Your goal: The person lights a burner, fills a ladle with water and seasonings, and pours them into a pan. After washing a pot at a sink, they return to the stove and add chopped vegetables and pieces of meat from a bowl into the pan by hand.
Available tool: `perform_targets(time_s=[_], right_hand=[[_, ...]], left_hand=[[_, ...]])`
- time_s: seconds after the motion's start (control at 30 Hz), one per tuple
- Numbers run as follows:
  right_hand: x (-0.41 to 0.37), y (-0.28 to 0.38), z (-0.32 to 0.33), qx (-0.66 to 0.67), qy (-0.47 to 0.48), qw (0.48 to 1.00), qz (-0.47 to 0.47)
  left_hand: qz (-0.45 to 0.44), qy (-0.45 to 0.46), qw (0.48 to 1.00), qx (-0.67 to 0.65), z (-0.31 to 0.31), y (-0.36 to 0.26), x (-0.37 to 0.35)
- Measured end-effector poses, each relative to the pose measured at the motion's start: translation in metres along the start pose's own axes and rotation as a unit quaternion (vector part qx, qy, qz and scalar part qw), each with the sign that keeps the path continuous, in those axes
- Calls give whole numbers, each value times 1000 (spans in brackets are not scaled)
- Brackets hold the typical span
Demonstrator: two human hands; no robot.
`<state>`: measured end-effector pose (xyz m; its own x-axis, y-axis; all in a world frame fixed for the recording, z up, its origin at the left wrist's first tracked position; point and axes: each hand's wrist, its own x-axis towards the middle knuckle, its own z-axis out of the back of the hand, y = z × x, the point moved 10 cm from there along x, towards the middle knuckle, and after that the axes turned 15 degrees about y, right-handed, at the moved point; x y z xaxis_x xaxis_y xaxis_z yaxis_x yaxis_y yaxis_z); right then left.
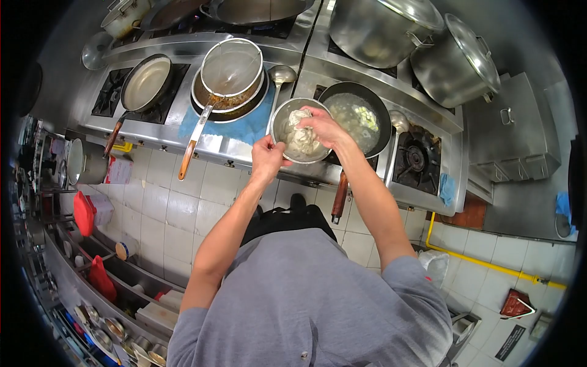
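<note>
My left hand [269, 160] is closed on the near-left rim of a metal bowl [282, 153]. Inside the bowl lies a pale, wet, batter-coated clump of food [302, 129], its kind not clear. The fingers of my right hand [323, 126] reach over the bowl's right side and are closed on that clump. Just right of the bowl, a dark frying pan [387, 122] on the stove holds cloudy liquid [350, 110] with pale green-white pieces at its right side. The pan's wooden handle [340, 197] points toward me, beneath my right forearm.
A wire strainer [232, 68] rests over a pot on a blue cloth [244, 122]. Ladles [282, 74] flank the bowl and pan. Another frying pan [145, 84] sits at left. Large lidded pots [379, 30] stand behind; a bare burner [416, 157] is at right.
</note>
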<state>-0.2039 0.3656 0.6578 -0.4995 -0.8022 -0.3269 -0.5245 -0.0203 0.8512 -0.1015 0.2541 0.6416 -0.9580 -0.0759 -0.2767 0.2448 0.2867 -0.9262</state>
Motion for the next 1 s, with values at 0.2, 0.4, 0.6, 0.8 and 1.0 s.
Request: perform_targets(time_s=[0.2,0.4,0.6,0.8,1.0], right_hand=[[-4,-3,1,45,12,999,-7],[-4,3,6,-18,14,1000,-1],[-4,6,3,-31,16,999,-3],[-3,30,17,55,29,997,37],[-16,70,131,-31,-87,993,71]], left_hand=[[-2,-9,1000,-7,-5,-2,-2],[2,-9,1000,-9,-7,7,5],[4,-17,1000,-10,-12,4,6],[-4,-35,999,-21,-6,5,9],[-1,-70,997,-35,18,4,-8]])
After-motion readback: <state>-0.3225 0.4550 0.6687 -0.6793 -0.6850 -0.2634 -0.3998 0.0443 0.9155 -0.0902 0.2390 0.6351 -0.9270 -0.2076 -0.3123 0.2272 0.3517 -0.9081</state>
